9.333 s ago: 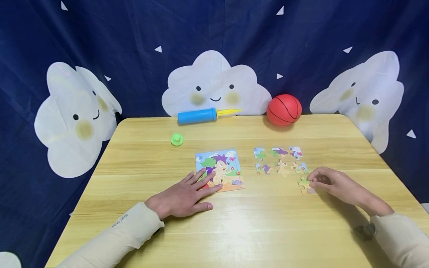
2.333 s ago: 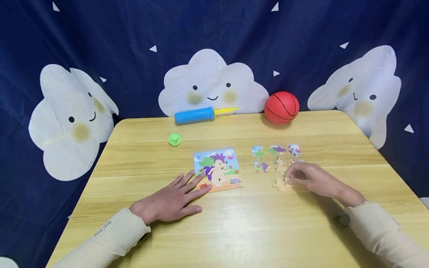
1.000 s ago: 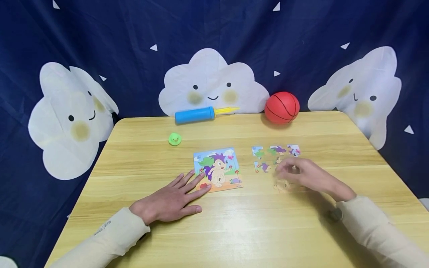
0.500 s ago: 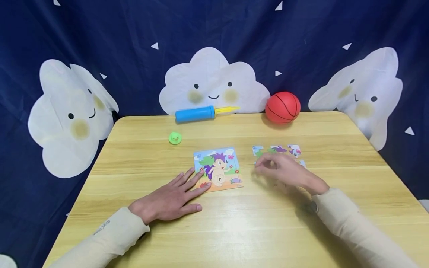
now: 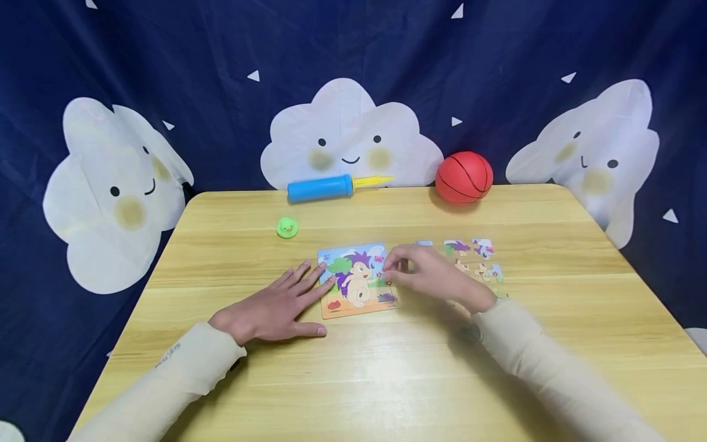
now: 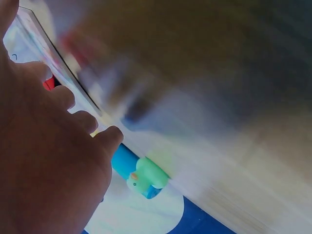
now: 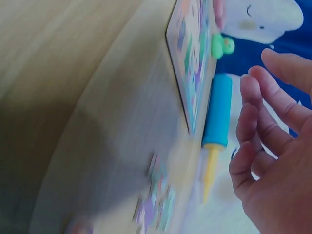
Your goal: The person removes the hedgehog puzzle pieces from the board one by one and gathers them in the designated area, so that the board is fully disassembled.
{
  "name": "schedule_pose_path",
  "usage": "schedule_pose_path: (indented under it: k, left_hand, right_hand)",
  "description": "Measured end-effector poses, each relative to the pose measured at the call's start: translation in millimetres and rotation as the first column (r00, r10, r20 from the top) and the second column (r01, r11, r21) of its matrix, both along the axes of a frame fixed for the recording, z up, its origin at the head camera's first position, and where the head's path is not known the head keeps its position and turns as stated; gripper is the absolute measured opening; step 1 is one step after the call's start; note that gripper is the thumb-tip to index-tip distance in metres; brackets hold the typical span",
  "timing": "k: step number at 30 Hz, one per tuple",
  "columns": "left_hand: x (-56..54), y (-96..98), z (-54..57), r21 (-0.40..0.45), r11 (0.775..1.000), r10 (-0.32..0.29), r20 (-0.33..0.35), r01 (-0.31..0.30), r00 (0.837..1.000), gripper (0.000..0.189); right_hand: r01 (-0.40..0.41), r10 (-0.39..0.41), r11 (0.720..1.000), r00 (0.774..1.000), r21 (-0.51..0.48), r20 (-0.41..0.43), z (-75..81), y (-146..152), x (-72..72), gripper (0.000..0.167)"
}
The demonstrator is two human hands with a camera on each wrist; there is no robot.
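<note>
A hedgehog jigsaw board lies on the wooden table. My left hand is spread flat, its fingertips over the board's left side and the thumb resting on the wood. My right hand hovers at the board's right edge, fingertips overlapping it in the head view. In the right wrist view its fingers are loosely bent, the thumb sits apart from them, and nothing shows between. Loose jigsaw pieces lie in rows right of the board, partly hidden under the right hand and forearm.
A green rubber duck sits behind the board to the left. Along the back edge lie a blue hand pump with a yellow nozzle and a red ball. A dark blue cloud-print curtain hangs behind the table.
My right hand set pieces in the bottom row at right, then swept left to the board's right edge. My left hand shifted slightly up and left, still at the board's left side.
</note>
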State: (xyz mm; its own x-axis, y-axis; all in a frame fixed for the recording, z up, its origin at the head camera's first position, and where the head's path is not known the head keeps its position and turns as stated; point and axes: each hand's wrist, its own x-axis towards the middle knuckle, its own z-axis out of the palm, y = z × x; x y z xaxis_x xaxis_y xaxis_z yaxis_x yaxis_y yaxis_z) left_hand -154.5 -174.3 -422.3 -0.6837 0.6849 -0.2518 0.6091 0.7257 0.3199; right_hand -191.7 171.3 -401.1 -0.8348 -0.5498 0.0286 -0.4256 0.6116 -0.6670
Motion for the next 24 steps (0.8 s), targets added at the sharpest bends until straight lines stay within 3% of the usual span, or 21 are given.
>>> schedule_pose_path:
  k: [7,12,17,24]
  left_hand:
    - [-6.4,-3.2,-3.6,-0.028,1.0,0.003,0.004,-0.003,1.0,0.097]
    - [-6.7,-5.1,-3.6,-0.033,0.999,0.017,0.018,-0.016,1.0,0.096]
    - [-6.9,-4.8,-4.2,-0.02,1.0,0.016,0.026,-0.015,1.0,0.096]
    - [-7.0,-3.0,-6.5,-0.027,0.999,0.022,0.036,-0.021,0.999,0.095]
  right_hand:
    - [-0.074,0.074,0.997,0.997,-0.025,-0.006,-7.8,-30,0.1,0.005]
    - [-0.107,0.108,0.993,0.994,0.052,-0.023,-13.8,-51,2.7,0.009]
    - [-0.126,0.132,0.982,0.991,0.141,-0.032,-19.9,-67,9.0,0.024]
    - [-0.099,0.116,0.968,0.992,0.231,-0.058,-23.5,-79,17.1,0.041]
